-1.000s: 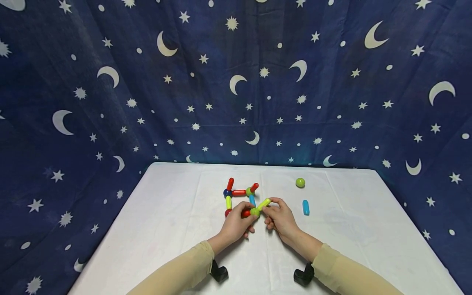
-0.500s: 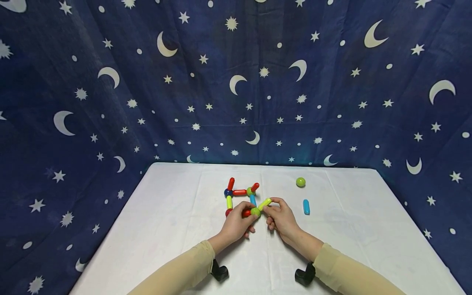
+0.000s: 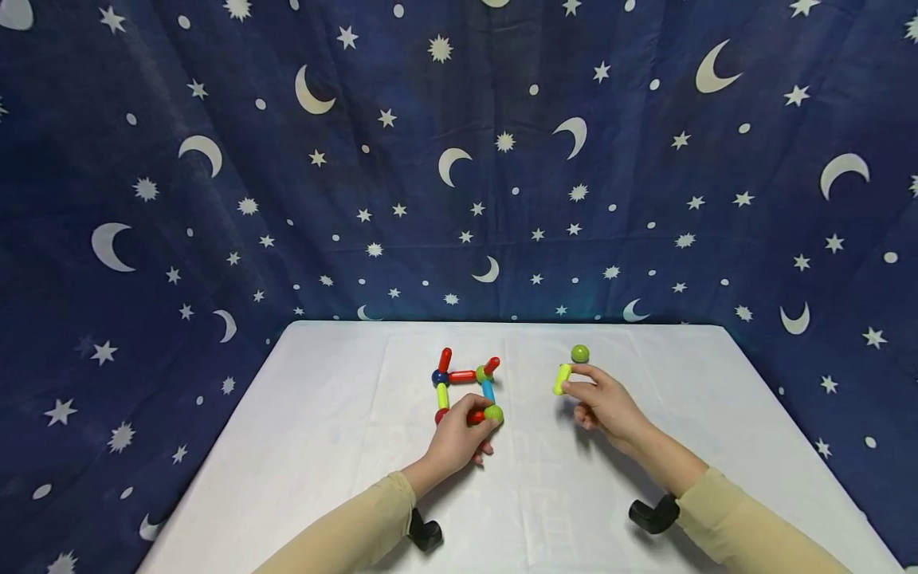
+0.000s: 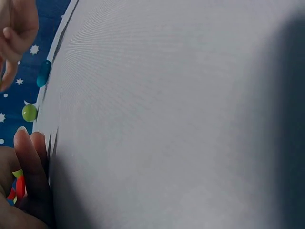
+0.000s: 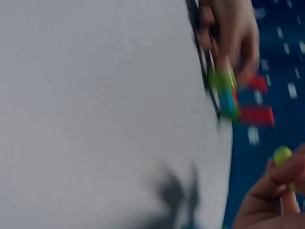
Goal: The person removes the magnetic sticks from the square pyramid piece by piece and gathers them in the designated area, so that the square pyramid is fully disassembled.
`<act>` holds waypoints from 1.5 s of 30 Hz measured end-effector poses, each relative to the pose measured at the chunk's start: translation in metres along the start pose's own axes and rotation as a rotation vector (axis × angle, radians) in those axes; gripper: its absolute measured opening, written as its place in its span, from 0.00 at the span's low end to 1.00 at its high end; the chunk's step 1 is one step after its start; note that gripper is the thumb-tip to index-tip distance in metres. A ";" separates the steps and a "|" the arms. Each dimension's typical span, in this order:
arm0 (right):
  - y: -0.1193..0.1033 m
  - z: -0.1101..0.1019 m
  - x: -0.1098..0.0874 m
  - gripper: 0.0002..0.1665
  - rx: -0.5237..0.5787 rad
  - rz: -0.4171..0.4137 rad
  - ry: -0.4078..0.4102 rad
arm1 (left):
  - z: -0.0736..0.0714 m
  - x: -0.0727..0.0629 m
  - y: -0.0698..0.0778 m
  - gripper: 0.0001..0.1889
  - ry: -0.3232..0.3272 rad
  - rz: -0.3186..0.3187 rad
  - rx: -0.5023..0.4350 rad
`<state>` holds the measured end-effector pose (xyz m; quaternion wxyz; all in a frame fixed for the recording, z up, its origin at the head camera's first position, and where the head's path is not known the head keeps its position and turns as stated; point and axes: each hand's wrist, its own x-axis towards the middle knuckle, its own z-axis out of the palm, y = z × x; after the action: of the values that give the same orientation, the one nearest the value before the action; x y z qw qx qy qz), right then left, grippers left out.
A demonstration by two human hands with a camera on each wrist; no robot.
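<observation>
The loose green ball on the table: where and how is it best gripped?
Probably pinch the loose green ball across its widest part, from above: it is round, and the right hand, holding a yellow rod, occupies its near side.

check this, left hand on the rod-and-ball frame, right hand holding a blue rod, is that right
Not quite: the rod in the right hand is yellow-green, not blue, as the head view shows. The left hand is on the frame, as you say.
</observation>
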<state>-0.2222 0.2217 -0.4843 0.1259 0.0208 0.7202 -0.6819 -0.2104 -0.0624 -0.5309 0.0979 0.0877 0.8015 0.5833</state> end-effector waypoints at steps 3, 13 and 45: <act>-0.004 -0.036 -0.002 0.38 -0.150 0.013 0.032 | -0.001 -0.001 -0.002 0.16 0.002 0.002 -0.003; 0.020 -0.075 -0.003 0.36 -0.406 0.155 0.088 | -0.002 0.000 -0.002 0.17 -0.011 0.002 -0.019; -0.002 -0.022 0.001 0.23 -0.458 -0.236 0.179 | -0.010 -0.003 0.005 0.14 -0.168 0.011 0.096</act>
<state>-0.2266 0.2429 -0.4815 -0.0172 -0.0323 0.8615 -0.5065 -0.2104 -0.0708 -0.5226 0.1570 0.1454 0.8170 0.5354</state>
